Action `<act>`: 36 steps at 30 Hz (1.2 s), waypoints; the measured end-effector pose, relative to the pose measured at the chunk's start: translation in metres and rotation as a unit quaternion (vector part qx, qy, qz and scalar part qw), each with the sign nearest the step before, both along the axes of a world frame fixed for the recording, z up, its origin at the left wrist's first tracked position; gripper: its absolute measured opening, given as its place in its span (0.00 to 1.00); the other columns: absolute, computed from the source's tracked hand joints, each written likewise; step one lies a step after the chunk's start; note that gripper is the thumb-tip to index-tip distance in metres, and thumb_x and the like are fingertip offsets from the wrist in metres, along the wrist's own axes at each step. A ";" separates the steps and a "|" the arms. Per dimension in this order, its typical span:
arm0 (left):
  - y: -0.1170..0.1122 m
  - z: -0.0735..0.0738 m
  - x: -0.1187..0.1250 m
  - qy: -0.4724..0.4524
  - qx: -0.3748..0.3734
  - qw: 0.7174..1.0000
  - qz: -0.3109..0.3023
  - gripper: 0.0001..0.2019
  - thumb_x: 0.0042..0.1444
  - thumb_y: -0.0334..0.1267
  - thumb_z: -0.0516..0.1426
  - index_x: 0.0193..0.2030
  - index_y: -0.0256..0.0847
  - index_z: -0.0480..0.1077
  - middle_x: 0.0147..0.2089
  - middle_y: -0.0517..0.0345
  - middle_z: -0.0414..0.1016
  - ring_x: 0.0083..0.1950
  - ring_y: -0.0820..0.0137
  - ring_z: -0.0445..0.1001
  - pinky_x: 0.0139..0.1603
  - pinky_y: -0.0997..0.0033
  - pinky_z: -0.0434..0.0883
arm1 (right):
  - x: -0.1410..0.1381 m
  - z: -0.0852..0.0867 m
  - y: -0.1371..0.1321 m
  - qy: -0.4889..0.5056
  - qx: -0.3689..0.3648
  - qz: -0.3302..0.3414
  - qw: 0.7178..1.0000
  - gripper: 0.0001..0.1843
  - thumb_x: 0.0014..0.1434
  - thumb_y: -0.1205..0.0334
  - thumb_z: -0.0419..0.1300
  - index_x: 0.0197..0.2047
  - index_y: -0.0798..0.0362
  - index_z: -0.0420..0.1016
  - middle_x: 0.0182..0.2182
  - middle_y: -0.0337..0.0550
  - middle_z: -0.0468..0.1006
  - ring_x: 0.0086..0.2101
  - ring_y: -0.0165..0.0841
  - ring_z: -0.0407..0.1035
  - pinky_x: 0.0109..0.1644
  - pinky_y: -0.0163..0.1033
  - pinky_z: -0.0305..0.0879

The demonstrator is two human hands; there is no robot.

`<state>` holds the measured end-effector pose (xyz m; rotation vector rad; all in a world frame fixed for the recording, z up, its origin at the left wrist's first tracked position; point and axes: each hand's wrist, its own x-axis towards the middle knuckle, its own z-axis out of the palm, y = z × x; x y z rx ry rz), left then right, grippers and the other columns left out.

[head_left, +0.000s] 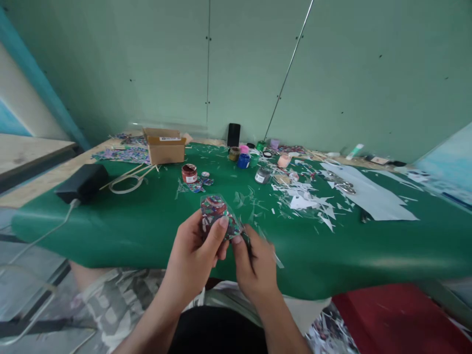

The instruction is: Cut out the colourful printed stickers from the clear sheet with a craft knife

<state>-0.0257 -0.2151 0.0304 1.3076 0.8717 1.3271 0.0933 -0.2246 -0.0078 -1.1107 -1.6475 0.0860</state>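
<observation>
My left hand (199, 250) is closed, with its thumb pressed on a small patterned piece (214, 209) in red, green, white and dark colours. Clear film edges stick out around this piece. My right hand (258, 260) is closed at the lower right corner of the piece, its thumb tip touching or almost touching the edge. Something dark shows between the right thumb and fingers; I cannot make out what it is. Both hands are over the front part of the green-covered table (147, 236). Beyond them lie clear film scraps (249, 199).
A red paint jar (189, 173), blue jar (244, 161) and grey jar (262, 175) stand mid-table. At left are a cardboard box (166, 150) and a black power adapter (83, 182) with a cable. White paper scraps (304, 201), metal scissors (344, 186) and a white sheet (372, 194) lie right.
</observation>
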 end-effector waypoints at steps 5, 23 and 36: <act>0.001 -0.001 -0.003 -0.003 -0.039 0.995 -0.092 0.15 0.54 0.39 0.64 0.23 0.39 0.64 0.16 0.66 0.66 0.17 0.82 0.56 0.17 0.81 0.53 | -0.001 -0.001 0.004 -0.021 0.033 -0.034 0.999 0.11 0.63 0.67 0.47 0.34 0.51 0.70 0.17 0.34 0.72 0.17 0.30 0.68 0.22 0.32 0.60; 0.000 0.004 -0.010 0.122 0.031 0.992 -0.016 0.19 0.60 0.42 0.52 0.19 0.42 0.55 0.16 0.66 0.55 0.19 0.78 0.52 0.20 0.74 0.52 | 0.006 -0.005 0.005 -0.050 -0.034 0.022 0.998 0.11 0.66 0.62 0.49 0.34 0.50 0.71 0.19 0.37 0.72 0.19 0.31 0.68 0.24 0.34 0.58; -0.001 -0.004 -0.007 0.080 -0.035 0.996 -0.004 0.20 0.51 0.44 0.61 0.16 0.41 0.57 0.15 0.66 0.56 0.19 0.78 0.53 0.20 0.74 0.52 | 0.002 -0.003 0.001 -0.031 -0.009 0.012 0.999 0.11 0.65 0.64 0.49 0.36 0.50 0.72 0.20 0.38 0.75 0.20 0.32 0.70 0.25 0.34 0.62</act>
